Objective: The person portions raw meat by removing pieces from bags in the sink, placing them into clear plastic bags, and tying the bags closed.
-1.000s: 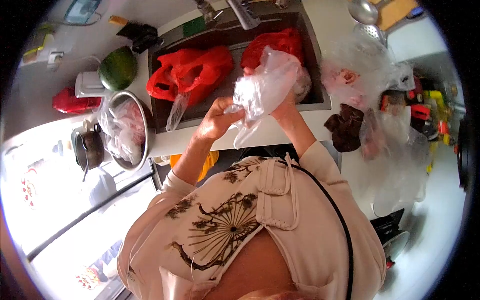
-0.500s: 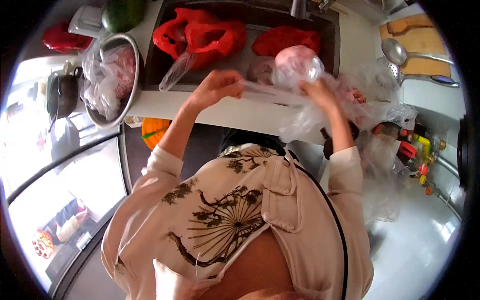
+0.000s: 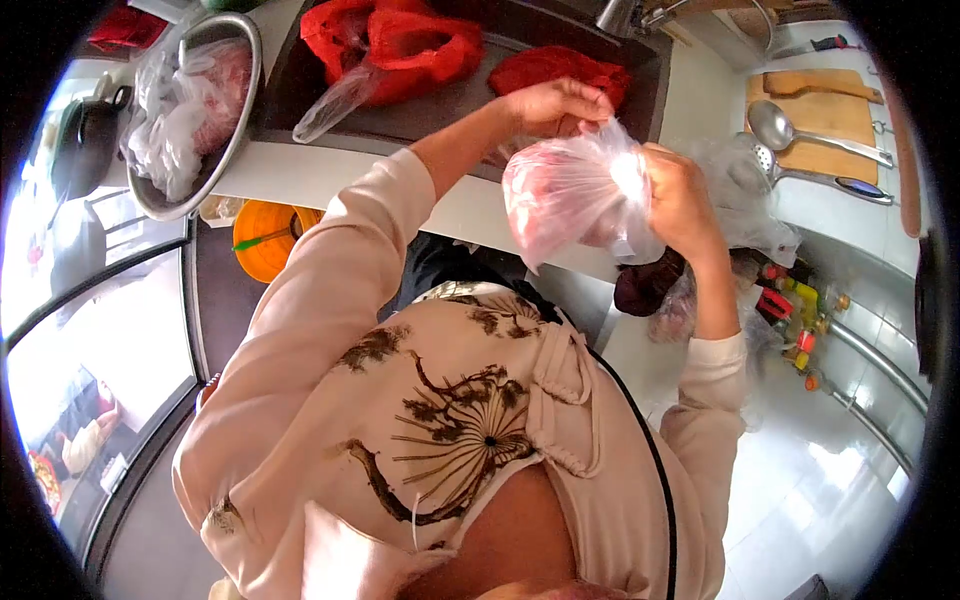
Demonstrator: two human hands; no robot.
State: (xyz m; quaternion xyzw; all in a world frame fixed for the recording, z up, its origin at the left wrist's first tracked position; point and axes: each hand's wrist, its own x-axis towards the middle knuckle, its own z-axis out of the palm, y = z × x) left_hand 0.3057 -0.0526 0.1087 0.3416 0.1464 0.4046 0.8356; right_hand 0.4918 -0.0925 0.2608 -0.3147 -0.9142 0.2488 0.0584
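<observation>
A clear plastic bag (image 3: 570, 195) with pink contents hangs in front of the sink, its neck gathered. My right hand (image 3: 677, 197) is closed around the gathered neck from the right. My left hand (image 3: 562, 107) pinches the plastic at the top of the bag, its fingertips close to the neck. Behind my hands, one red bag (image 3: 424, 52) lies in the left part of the dark sink (image 3: 460, 105), and another red bag (image 3: 570, 72) is in the right part.
On the left, a metal bowl (image 3: 253, 75) holds clear bags of pink contents. An orange container (image 3: 262, 225) is below the counter (image 3: 300, 178). Cutting board (image 3: 835, 110), ladle (image 3: 772, 125) and wooden spatula (image 3: 795, 82) are at the right, with bottles (image 3: 805, 300) lower down.
The bag of pink contents has come out from over the sink toward me, its neck now gathered. My left hand has moved right, to the top of the bag. The view has shifted.
</observation>
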